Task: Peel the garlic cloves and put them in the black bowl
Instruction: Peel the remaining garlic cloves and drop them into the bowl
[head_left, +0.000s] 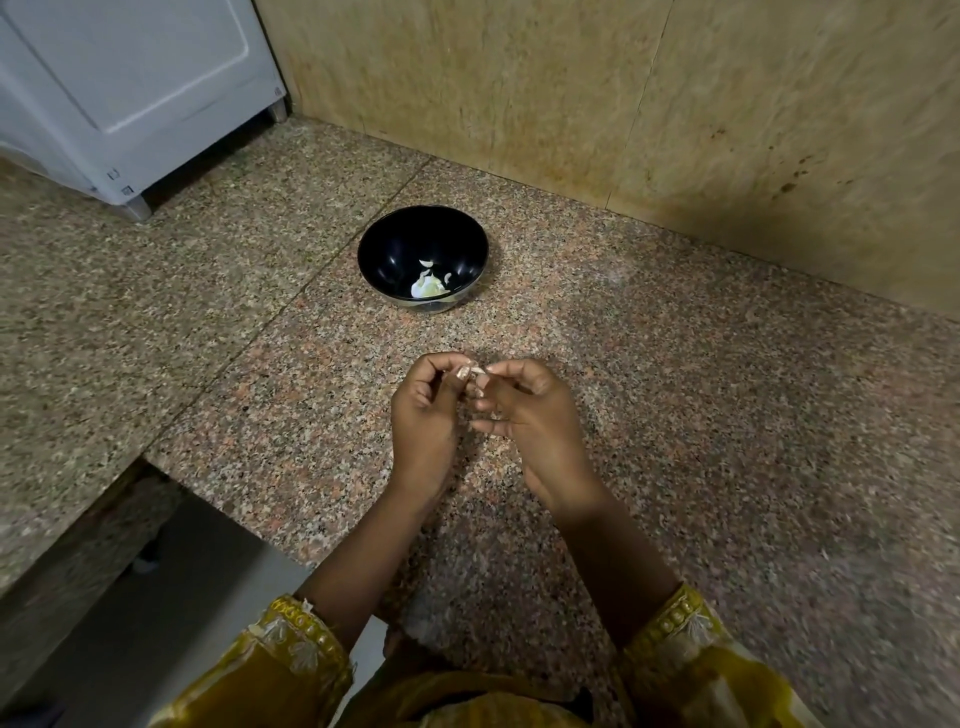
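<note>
Our left hand (423, 415) and right hand (530, 415) both pinch one garlic clove (475, 371), which lies crosswise between them; the black bowl (395, 244) sits straight ahead.

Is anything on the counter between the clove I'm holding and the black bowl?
Nothing visible: only bare counter lies between the garlic clove, pinched by left hand and right hand, and the black bowl.

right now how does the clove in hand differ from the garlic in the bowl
The clove is pinched between left hand and right hand; the garlic lies loose in the bowl. The clove looks pinkish-tan; the garlic looks white. The clove is one piece; the garlic is several. Both are small.
</note>
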